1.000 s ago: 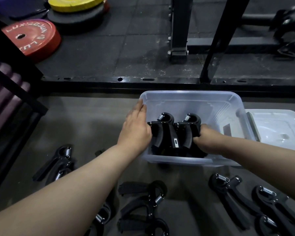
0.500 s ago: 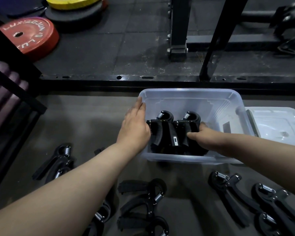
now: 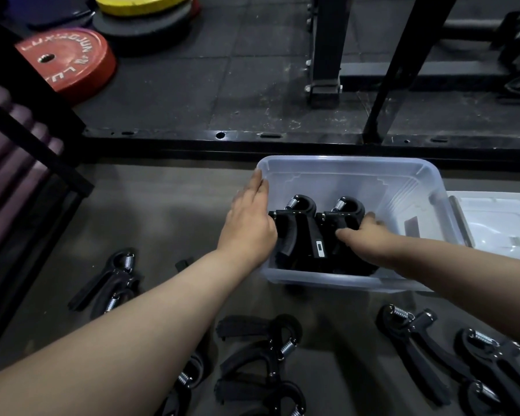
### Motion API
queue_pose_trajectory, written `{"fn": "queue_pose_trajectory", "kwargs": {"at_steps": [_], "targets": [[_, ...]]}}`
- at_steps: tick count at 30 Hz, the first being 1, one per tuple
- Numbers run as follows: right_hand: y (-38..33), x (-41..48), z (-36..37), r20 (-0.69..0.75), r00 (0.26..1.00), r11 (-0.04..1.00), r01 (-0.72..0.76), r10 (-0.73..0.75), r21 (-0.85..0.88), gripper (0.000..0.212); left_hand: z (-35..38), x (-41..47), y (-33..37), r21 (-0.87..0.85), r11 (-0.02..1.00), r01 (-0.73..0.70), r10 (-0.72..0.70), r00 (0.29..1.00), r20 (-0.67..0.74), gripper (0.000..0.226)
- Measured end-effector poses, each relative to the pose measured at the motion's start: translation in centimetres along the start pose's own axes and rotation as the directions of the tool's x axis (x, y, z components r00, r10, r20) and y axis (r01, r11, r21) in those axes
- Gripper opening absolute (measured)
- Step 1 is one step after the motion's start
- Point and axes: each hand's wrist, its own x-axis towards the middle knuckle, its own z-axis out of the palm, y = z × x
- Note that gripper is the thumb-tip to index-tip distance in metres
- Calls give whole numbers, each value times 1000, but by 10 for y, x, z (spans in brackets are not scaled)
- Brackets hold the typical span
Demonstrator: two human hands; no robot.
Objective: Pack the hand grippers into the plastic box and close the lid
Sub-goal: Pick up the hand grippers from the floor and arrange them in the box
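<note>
A clear plastic box [image 3: 342, 160] stands open on the floor. Two black hand grippers [image 3: 302, 226] stand side by side in its near left part, springs up. My left hand [image 3: 248, 223] rests on the box's left wall with fingers straight along the rim; its thumb is hidden. My right hand [image 3: 370, 241] reaches into the box and grips the right-hand gripper [image 3: 347, 214], thumb across its front. The clear lid [image 3: 499, 223] lies flat just right of the box. Several loose grippers lie on the floor at the left [image 3: 111, 283], middle [image 3: 261, 349] and right [image 3: 418, 334].
A black steel floor rail [image 3: 282, 139] runs just behind the box, with rack uprights [image 3: 327, 49] beyond it. A red weight plate [image 3: 63, 60] and a yellow plate [image 3: 141, 3] lie at the far left. A dark slanted frame [image 3: 33, 121] stands at the left edge.
My right hand has drawn back and up a little from deep in the box, its thumb now showing on the right gripper. My left hand has stayed on the box's left wall.
</note>
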Motion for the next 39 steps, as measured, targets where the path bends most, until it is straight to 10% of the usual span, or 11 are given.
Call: {"fn": "queue_pose_trajectory", "kwargs": {"at_steps": [5, 14, 24, 39], "targets": [[-39, -19, 5, -117, 929, 923, 323, -352, -207, 77, -1, -1, -7, -183, 983, -6, -2, 999, -44, 65], [-118, -48, 56, -58, 594, 592, 779, -802, -207, 59, -11, -17, -39, -295, 952, 77, -77, 997, 11, 53], [-156, -37, 92, 11, 687, 567, 609, -727, -554, 57, -20, -61, -140, -92, 947, 308, -302, 950, 77, 55], [-150, -24, 97, -2, 618, 484, 613, -786, -624, 83, -65, -118, -292, 36, 611, 791, -785, 612, -97, 77]]}}
